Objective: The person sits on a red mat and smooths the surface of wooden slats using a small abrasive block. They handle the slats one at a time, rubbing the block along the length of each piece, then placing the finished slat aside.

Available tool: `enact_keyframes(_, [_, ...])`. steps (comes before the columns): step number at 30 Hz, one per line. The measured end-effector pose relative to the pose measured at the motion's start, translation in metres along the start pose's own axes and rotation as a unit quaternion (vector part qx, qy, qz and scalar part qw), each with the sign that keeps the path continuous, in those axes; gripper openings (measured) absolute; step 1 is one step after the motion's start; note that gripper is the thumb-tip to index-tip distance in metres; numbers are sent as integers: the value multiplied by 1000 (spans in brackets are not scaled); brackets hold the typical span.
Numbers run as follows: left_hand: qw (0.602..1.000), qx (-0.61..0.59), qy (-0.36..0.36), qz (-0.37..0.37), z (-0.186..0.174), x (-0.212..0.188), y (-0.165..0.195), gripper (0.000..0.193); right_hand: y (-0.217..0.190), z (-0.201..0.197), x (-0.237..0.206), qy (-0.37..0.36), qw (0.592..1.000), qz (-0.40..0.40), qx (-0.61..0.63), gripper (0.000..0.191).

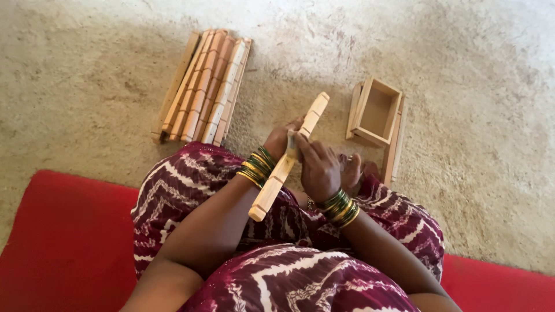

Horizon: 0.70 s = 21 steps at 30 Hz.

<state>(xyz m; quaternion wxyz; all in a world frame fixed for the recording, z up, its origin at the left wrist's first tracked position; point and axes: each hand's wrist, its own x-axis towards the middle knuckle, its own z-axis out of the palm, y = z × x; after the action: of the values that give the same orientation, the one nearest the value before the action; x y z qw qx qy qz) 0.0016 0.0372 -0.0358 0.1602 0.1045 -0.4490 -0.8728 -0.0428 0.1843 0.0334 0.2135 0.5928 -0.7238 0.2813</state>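
Note:
A long notched wooden bar (283,164) slants across my lap, its far end pointing up and to the right. My left hand (280,140) grips the bar from the left, around its middle. My right hand (318,169) presses a small grey pad (292,144), perhaps sandpaper, against the bar's upper side. Green and gold bangles ring both wrists. I sit cross-legged in a maroon patterned garment.
A stack of several similar wooden bars (202,86) lies on the rough concrete floor (474,69) ahead at left. A small open wooden box frame (377,112) with loose slats rests ahead at right. A red mat (63,242) lies under me.

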Motion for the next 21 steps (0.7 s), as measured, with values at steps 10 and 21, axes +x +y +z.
enact_keyframes(10, [987,30,-46,-148,28,-17,22,47,98,22,21,13,989,138,-52,23])
enact_keyframes(21, [947,-191,-121,-228,17,-12,7,30,101,6,-13,-61,972,221,-46,25])
